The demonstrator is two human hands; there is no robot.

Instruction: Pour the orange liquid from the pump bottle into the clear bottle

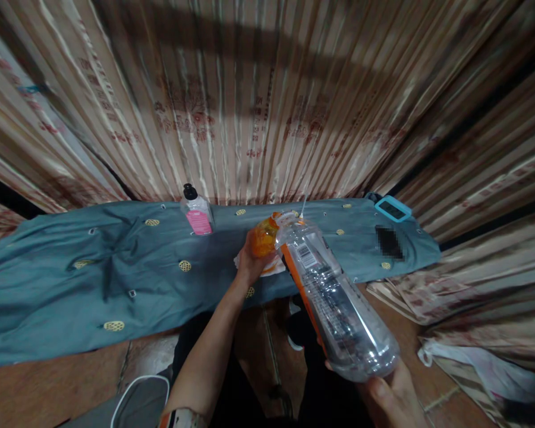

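My right hand (390, 392) grips the base of a large clear plastic bottle (334, 297) with an orange-and-white label, tilted so its neck points away from me. My left hand (252, 258) is closed around the orange cap end (265, 236) at the bottle's neck. Both hands hold the bottle just above the front edge of a table covered in a teal cloth (93, 273). Under my left hand a white-and-orange item (274, 268) lies on the cloth, mostly hidden.
A small clear bottle with a pink label and black cap (197, 211) stands at the back of the table. A light-blue device (392, 208) and a blurred dark object (389, 242) lie at the right end. Striped curtains hang behind. White bags (472, 362) lie on the floor, right.
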